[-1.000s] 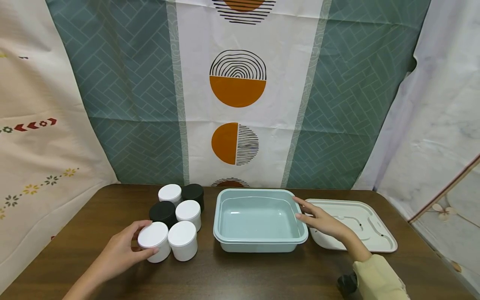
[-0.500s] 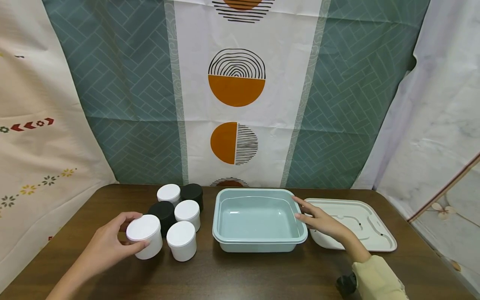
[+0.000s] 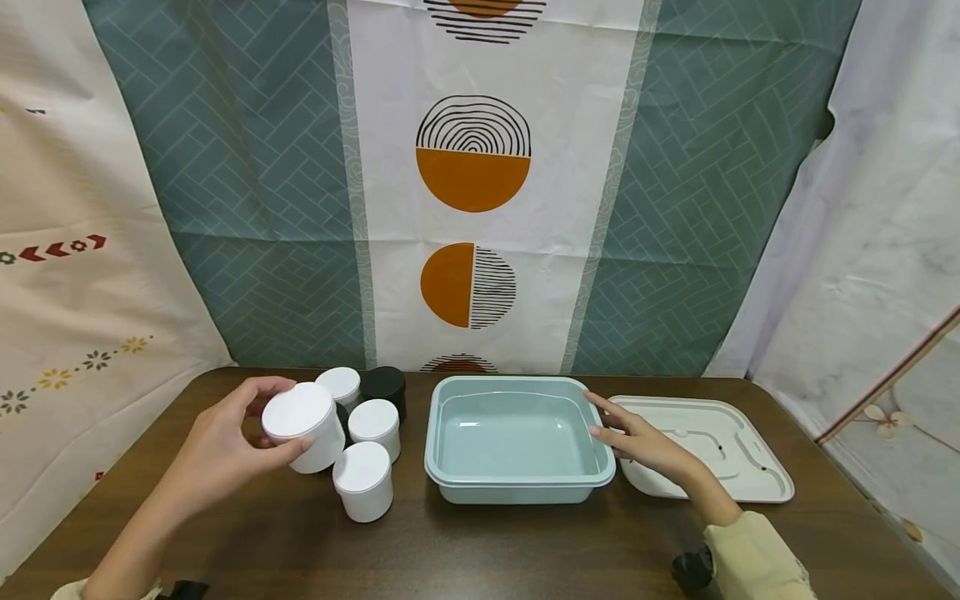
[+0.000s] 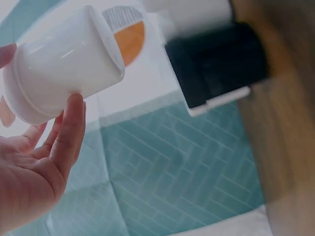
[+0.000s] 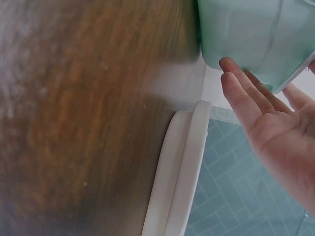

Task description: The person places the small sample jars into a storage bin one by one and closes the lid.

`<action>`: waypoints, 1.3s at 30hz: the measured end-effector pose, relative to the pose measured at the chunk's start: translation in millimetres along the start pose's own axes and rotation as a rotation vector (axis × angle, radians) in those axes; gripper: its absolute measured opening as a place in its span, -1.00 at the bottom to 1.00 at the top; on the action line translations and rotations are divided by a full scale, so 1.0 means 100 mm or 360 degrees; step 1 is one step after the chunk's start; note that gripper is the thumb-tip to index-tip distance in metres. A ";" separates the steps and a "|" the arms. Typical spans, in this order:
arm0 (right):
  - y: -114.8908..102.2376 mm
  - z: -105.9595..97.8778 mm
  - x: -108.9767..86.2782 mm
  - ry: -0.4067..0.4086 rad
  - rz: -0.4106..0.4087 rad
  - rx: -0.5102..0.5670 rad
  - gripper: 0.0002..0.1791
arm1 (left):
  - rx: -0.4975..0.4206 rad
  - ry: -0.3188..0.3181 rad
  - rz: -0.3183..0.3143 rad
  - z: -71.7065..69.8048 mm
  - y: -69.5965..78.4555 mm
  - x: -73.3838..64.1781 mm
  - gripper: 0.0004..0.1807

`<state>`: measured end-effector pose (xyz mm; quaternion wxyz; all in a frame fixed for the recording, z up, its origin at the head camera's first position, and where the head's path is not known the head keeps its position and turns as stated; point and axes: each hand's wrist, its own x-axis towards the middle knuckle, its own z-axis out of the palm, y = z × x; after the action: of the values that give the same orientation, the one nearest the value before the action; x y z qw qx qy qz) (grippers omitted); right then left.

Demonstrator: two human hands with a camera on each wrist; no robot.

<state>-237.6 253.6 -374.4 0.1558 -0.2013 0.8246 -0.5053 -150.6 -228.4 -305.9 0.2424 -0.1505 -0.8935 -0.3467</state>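
In the head view my left hand (image 3: 228, 446) grips a white lidded jar (image 3: 306, 427) between thumb and fingers, raised off the table and slightly tilted. The left wrist view shows fingertips against the side of this jar (image 4: 69, 64). Beside it stand several other jars: a white jar (image 3: 363, 483) in front, a white jar (image 3: 377, 427) behind that, and a black jar (image 3: 386, 392) farther back. Another black one is mostly hidden by the held jar. My right hand (image 3: 648, 442) touches the right rim of a pale blue plastic bin (image 3: 521, 482), fingers fairly straight.
A white lid (image 3: 750, 475) lies flat on the brown table (image 3: 480, 550), right of the bin and partly under my right forearm. Patterned curtains (image 3: 285, 200) hang behind and at both sides of the table.
My left hand has drawn the white jar leftward out of the group, then lifted it up and slightly right. The right hand and the bin stay in place.
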 end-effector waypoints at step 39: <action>0.02 0.01 0.00 0.0021 -0.0012 0.0013 -0.27 | -0.0554 -0.0400 0.0144 1.26 1.04 0.65 -0.33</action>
<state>-238.1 253.9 -377.0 0.1493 -0.2005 0.8227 -0.5105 -200.7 -60.0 -294.9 0.1149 -0.2719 -0.8358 -0.4629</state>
